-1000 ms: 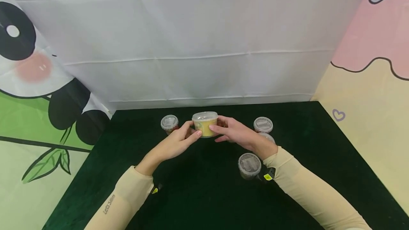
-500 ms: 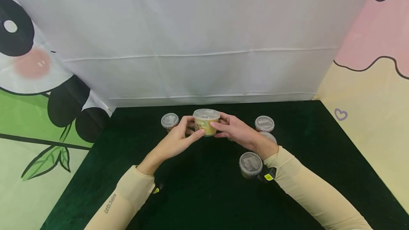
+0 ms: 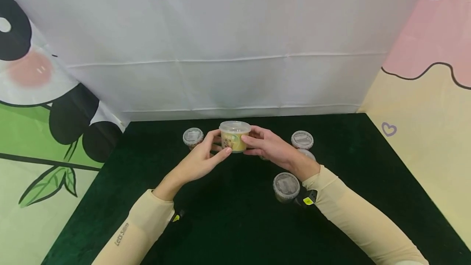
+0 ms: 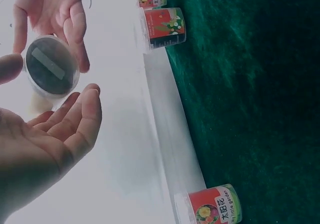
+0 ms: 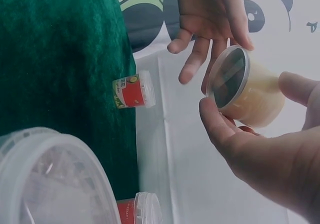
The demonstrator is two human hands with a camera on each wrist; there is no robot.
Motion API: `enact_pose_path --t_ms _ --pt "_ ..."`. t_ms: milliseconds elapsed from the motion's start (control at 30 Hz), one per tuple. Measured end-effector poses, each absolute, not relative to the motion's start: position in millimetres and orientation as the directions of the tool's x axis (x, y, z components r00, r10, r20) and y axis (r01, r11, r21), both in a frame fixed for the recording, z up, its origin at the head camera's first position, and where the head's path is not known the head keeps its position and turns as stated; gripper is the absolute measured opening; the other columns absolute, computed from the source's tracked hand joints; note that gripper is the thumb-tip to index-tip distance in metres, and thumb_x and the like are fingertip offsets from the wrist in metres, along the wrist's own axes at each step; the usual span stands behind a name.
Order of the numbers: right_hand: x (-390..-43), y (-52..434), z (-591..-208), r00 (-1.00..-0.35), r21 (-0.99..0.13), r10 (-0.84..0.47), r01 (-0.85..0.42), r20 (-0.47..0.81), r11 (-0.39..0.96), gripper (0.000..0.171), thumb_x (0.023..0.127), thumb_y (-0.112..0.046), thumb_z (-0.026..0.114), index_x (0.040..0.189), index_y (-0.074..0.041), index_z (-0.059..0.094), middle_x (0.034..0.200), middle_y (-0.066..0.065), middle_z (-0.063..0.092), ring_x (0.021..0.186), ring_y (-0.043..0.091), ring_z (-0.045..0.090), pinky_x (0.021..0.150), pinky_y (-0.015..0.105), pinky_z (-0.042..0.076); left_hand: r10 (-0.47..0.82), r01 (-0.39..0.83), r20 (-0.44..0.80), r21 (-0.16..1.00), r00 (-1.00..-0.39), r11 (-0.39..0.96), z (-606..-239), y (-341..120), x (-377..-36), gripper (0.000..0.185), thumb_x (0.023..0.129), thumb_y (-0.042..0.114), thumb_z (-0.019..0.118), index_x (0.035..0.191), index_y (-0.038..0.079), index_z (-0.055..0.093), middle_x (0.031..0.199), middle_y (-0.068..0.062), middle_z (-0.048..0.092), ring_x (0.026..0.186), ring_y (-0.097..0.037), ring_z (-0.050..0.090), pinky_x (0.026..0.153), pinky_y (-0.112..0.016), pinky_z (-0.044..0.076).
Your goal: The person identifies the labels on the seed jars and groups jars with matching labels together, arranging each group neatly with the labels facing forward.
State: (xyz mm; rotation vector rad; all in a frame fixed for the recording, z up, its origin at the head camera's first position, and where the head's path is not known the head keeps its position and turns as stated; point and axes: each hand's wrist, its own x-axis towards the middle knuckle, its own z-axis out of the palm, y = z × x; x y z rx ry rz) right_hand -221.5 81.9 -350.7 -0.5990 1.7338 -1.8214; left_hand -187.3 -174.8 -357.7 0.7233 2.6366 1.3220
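Tub point(image 3: 234, 138) held by left hand point(image 3: 196, 160) and right hand point(image 3: 274, 148) clears table point(image 3: 228, 216) edges.

Yellow printed cup point(image 3: 234, 143), clear lid point(image 3: 234, 126) on, upright, held mid-air.

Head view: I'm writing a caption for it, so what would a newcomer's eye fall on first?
Most likely the yellow cup with its clear lid, held near the middle of the view between the left grip and the right grip. Next, probably, the big cartoon panda on the left-hand wall. The dark green cloth across the lower part also stands out against the white backdrop behind it.
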Motion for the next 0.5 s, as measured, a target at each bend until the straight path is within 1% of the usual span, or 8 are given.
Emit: enact_pose_path --t_ms 200,367,500 --pt "-222.9 83.1 -349.6 -0.739 -0.995 -0.673 0.093 -0.038 -0.046 0.054 0.109 -0.026 0.047 0.156 -0.006 0.029 0.148 0.018 0.042 0.134 0.035 0.044 0.108 0.051 0.043 0.453 0.36 0.128 0.804 -0.882 0.474 -357.6 -174.0 -187.8 0.065 0.104 0.04 0.057 0.153 0.014 0.023 0.137 -0.01 0.053 0.116 -0.023 0.06 0.084 -0.039 0.056" --pt "-224.7 84.7 -350.2 -0.747 -0.99 -0.662 0.127 -0.058 -0.057 0.054 0.109 -0.029 0.046 0.156 -0.007 0.03 0.142 0.019 0.044 0.127 0.033 0.048 0.106 0.05 0.045 0.465 0.355 0.121 0.815 -0.877 0.458 -357.9 -173.5 -187.1 0.066 0.106 0.039 0.053 0.157 0.014 0.02 0.14 -0.012 0.051 0.118 -0.025 0.059 0.089 -0.042 0.056" --pt "-225.5 85.5 -349.9 -0.754 -0.989 -0.653 0.139 -0.067 -0.059 0.053 0.109 -0.028 0.047 0.156 -0.007 0.031 0.142 0.018 0.044 0.127 0.033 0.049 0.107 0.048 0.045 0.476 0.366 0.124 0.81 -0.871 0.459 -356.7 -172.9 -186.7 0.066 0.108 0.038 0.049 0.159 0.012 0.017 0.143 -0.014 0.048 0.12 -0.027 0.058 0.091 -0.044 0.055"
